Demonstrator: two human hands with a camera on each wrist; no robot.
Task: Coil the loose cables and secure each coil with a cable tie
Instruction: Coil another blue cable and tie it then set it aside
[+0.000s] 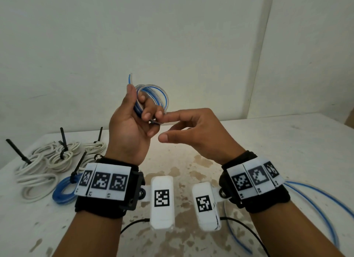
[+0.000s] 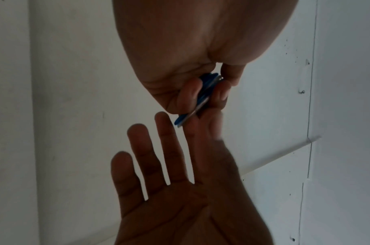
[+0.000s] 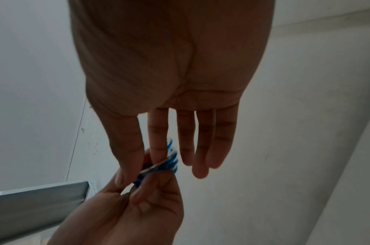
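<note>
My left hand point(image 1: 145, 111) is raised above the table and grips a small coil of blue cable point(image 1: 153, 95), thumb on one side and curled fingers through the loops. One cable end point(image 1: 130, 78) sticks up past the thumb. My right hand point(image 1: 165, 128) is beside it with straight fingers, and its index fingertip point(image 1: 168, 118) touches the coil's lower edge; it holds nothing. The left wrist view shows the blue cable point(image 2: 203, 96) pinched between my left fingers, above the spread right hand point(image 2: 169, 165). In the right wrist view the blue coil point(image 3: 169, 159) sits between both hands.
Several white cable coils point(image 1: 47, 161) bound with black cable ties point(image 1: 64, 141) lie at the table's left, with a tied blue coil point(image 1: 63, 189) in front of them. A loose blue cable point(image 1: 306, 186) loops over the stained white table point(image 1: 191, 161) at the right. A wall stands behind.
</note>
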